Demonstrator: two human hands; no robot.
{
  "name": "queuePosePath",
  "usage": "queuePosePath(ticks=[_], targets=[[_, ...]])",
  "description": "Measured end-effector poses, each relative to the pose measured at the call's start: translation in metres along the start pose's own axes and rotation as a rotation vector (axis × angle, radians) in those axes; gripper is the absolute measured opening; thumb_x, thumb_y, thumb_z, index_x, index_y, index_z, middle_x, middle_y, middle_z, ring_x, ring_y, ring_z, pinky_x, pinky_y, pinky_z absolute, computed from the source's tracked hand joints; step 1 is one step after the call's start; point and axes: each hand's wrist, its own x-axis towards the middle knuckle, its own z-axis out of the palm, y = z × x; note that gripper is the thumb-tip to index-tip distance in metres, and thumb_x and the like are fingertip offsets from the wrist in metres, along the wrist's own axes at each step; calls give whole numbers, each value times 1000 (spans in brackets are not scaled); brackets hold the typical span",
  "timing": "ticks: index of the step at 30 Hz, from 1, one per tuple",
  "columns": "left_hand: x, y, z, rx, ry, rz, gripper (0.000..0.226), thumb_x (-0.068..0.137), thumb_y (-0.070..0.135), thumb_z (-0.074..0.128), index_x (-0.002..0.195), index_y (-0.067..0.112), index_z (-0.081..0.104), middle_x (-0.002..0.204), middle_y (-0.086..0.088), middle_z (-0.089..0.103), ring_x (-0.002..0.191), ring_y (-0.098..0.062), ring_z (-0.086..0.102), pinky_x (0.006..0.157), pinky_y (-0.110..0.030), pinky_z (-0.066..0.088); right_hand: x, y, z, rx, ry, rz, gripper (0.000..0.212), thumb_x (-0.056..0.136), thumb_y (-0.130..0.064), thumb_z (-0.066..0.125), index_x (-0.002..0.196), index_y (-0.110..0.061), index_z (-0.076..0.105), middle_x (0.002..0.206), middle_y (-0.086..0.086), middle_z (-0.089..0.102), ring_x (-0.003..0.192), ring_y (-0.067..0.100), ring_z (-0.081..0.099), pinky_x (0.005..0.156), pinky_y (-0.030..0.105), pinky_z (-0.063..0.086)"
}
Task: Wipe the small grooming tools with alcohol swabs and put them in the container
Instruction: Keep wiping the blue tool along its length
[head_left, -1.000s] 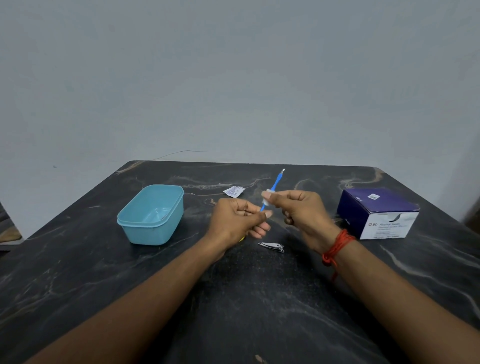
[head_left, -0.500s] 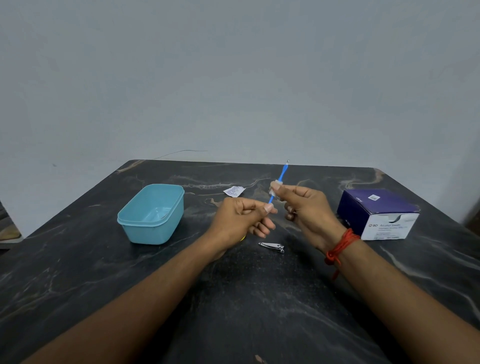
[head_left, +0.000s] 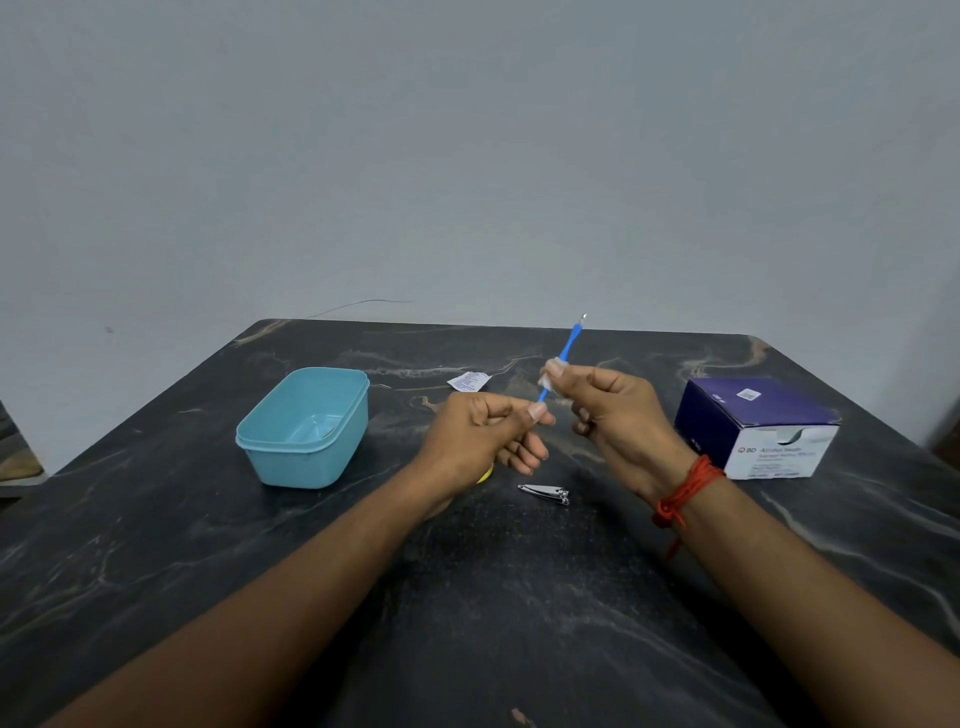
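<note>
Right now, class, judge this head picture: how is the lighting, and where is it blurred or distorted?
Head view: light is dim, soft and even, shadows on the table faint; a small glint on the nail clipper; the wide lens stretches the forearms toward the corners; small print on the swab box is smeared; the swab in the right hand looks slightly blurred.

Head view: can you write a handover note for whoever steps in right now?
Left-hand grip: holds the blue tool by its lower end.
Right-hand grip: pinches a swab around its shaft.
Nail clipper lies on the table near the hands; container looks empty.
Done: nothing stored.
Left: finish wiping the blue tool, wipe the clipper, put both in.
</note>
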Motion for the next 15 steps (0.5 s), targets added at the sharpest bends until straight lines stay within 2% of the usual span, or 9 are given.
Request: queuePosePath(ticks=[4, 7, 10, 12, 15], targets=[[0, -2, -2, 5, 11, -6, 26, 99, 14, 59, 105, -9, 70, 71, -16, 69, 55, -16, 65, 58, -23, 57, -3, 4, 4, -20, -54, 60, 32, 68, -39, 79, 85, -12, 80, 74, -2, 66, 58, 9, 32, 54, 24, 30], [1, -3, -3, 3, 17, -10, 26, 98, 15, 59, 104, -9, 70, 70, -15, 69, 54, -15, 65, 57, -23, 57, -5, 3, 6, -44, -57, 60, 33, 67, -38, 79, 85, -11, 79, 82, 1, 71, 54, 5, 37, 56, 24, 30], [1, -1, -1, -5, 9, -10, 26, 97, 14, 62, 105, -8, 70, 70, -14, 69, 53, -14, 64, 57, -22, 57, -3, 1, 2, -54, 6, 33, 28, 69, -38, 80, 83, -14, 79, 74, -9, 71, 52, 0, 46, 59, 25, 34], [0, -1, -1, -3, -3, -16, 25, 96, 14, 63, 104, -8, 70, 72, -15, 70, 56, -15, 64, 58, -22, 57, -1, 1, 1, -57, 5, 24, 29, 68, -40, 80, 82, -15, 79, 73, -8, 68, 54, 2, 42, 57, 24, 34], [0, 1, -4, 8, 17, -9, 23, 95, 15, 63, 105, -5, 70, 83, -16, 72, 63, -15, 64, 61, -22, 57, 0, -2, -1, -23, -85, 57, 31, 69, -39, 79, 84, -12, 79, 82, 1, 62, 56, 8, 34, 55, 23, 31]])
